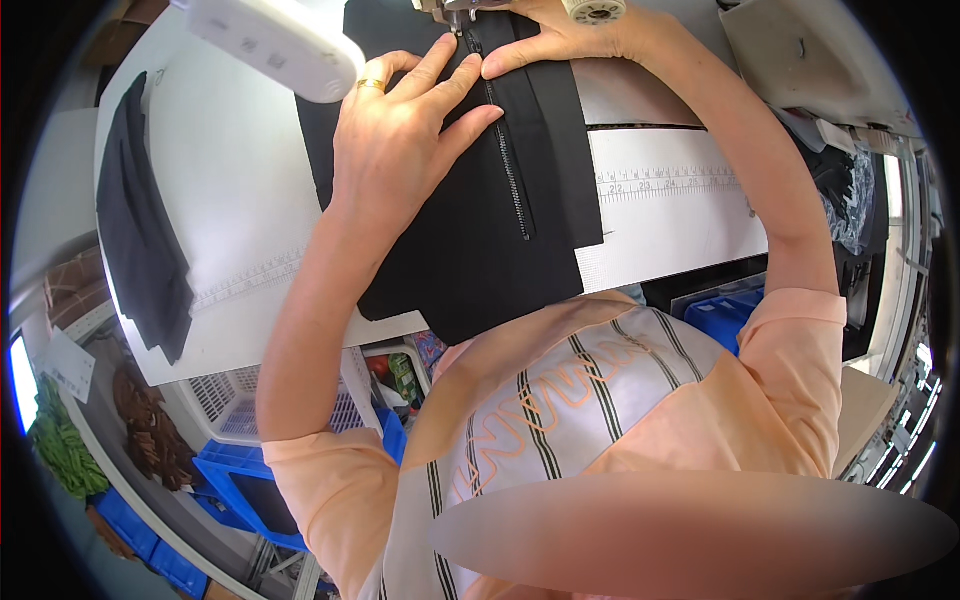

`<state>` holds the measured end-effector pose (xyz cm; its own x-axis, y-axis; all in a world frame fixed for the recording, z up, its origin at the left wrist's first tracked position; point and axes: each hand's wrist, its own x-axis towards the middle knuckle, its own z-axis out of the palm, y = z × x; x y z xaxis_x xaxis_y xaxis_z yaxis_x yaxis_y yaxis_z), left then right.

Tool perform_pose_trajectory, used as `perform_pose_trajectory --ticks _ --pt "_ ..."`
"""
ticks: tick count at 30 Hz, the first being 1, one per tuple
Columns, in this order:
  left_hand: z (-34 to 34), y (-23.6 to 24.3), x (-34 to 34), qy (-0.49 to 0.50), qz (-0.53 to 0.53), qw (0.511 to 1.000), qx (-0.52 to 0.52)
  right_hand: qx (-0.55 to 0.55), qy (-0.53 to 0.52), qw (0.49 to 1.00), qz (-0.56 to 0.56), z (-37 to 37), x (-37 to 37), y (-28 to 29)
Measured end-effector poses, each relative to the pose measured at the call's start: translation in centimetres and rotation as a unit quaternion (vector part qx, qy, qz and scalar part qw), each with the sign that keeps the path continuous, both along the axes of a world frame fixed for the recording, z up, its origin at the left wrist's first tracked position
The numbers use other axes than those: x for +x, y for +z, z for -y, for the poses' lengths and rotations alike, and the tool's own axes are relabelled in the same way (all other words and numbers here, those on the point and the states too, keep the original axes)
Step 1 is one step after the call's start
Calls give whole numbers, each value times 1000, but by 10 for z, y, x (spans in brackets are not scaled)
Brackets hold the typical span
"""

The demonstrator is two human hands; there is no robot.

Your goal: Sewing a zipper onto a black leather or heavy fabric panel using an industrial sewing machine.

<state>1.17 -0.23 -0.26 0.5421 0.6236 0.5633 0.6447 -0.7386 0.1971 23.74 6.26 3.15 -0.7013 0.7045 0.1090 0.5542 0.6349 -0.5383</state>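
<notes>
A black fabric piece (450,270) lies on the white table under the presser foot (456,18) of a sewing machine. A zipper (512,180) with metal-looking teeth runs down it from the foot. My left hand (395,140), with a gold ring, rests on the fabric left of the zipper, fingers stretched and apart, fingertips close to the foot. My right hand (560,35) lies on the cloth right of the zipper, its thumb stretched toward the left fingertips. The top edge and the machine partly hide its other fingers; nothing shows gripped in either hand.
Another dark cloth (145,225) lies at the table's left. A white machine part (280,50) juts in above my left hand. The white table (680,215) has printed ruler scales. Below its edge are a white plastic basket (230,400) and a blue crate (240,480).
</notes>
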Motion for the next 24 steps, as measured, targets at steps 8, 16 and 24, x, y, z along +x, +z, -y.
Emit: perform_pose_trajectory --ticks 8,16,24 --pt "1 0 -1 8 0 1000 -9 293 -53 954 -41 55 -6 -25" --pt "2 4 0 5 -1 1000 -13 264 -92 960 -17 54 0 -40" --pt "0 -1 -1 8 39 999 -26 273 -101 957 3 60 -4 -35"
